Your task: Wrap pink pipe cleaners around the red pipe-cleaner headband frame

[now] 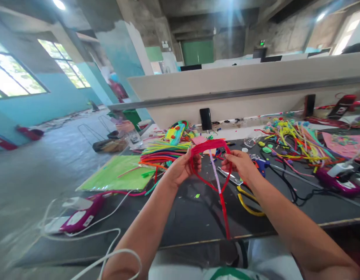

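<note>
Both hands hold up a frame bent from red pipe cleaners (207, 145), with a flat red band on top and a pointed lower end. My left hand (185, 170) pinches its left side, and my right hand (237, 163) pinches its right side. A pale lilac pipe cleaner (215, 171) runs down the middle of the frame. Below the point hangs a red stem (224, 214). Scissors with yellow handles (250, 210) lie on the dark table beneath my right hand, close to a blue glue gun (262, 165).
Bundles of coloured pipe cleaners (165, 153) lie at left, and a loose heap (296, 140) at right. A green sheet (112, 173) and a purple power strip (85, 214) with white cables are at left. A black phone (206, 119) leans on the partition (241, 83).
</note>
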A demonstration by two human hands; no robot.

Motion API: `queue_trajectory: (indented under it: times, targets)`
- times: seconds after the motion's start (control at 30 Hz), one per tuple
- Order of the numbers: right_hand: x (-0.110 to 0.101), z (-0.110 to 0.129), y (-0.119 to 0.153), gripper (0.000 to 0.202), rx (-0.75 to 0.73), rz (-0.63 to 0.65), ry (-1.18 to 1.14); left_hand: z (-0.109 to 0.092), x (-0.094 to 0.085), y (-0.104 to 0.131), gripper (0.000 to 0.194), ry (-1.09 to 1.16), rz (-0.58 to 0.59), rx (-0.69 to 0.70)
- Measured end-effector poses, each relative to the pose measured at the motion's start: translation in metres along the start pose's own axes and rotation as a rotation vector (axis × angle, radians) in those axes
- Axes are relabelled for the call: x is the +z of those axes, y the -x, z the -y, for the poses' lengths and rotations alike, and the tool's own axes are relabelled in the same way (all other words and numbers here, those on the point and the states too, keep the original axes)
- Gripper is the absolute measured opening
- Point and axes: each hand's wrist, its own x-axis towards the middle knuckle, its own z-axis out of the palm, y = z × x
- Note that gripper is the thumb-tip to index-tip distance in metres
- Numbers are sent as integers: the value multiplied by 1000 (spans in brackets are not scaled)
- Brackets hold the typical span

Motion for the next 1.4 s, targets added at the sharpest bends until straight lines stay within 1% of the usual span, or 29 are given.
queue_trajectory:
  times: [0.07, 0.13, 0.2, 0.27, 0.33, 0.4, 0.47, 0.53, 0.6, 0.67, 0.77, 0.87, 1.0, 1.13, 1.23, 1.4]
  targets:
    - [0, -12, -6, 6, 52, 20, -2, 11, -13, -6, 36, -39, -58, -5]
    - [-3, -23, -13, 5, 110, 68, -15, 20, -24, -11, 30, -65, -111, 7]
    - [-8, -32, -18, 8, 167, 127, -30, 26, -33, -13, 24, -81, -139, 19]
    - [-13, -36, -22, 15, 211, 167, -46, 31, -39, -14, 19, -97, -153, 12]
    - [-17, -36, -24, 22, 215, 162, -61, 35, -42, -14, 16, -110, -163, -21]
    - [-19, -35, -26, 24, 160, 104, -67, 39, -41, -15, 15, -114, -164, -53]
    - [-22, -36, -29, 19, 100, 44, -43, 43, -38, -16, 14, -112, -154, -60]
    - [-24, -37, -31, 16, 83, 24, 6, 46, -34, -18, 15, -107, -140, -60]
    - [-27, -40, -33, 14, 106, 29, 35, 48, -32, -19, 18, -90, -125, -74]
    - [-30, -41, -35, 10, 139, 23, 15, 48, -32, -19, 22, -54, -109, -99]
    - [-33, -42, -36, 6, 184, 0, -42, 47, -35, -18, 29, 3, -94, -134]
    - [-34, -43, -37, 4, 192, -18, -71, 47, -38, -15, 30, 10, -99, -147]
    - [-33, -46, -37, 5, 175, -26, -91, 51, -38, -14, 21, -79, -133, -130]
    - [-32, -46, -35, 8, 167, -25, -98, 56, -35, -15, 18, -220, -177, -120]
    - [-31, -45, -34, 10, 156, -15, -91, 60, -34, -16, 24, -290, -203, -84]
    - [-28, -46, -34, 11, 118, -53, -22, 64, -33, -18, 32, -366, -256, -36]
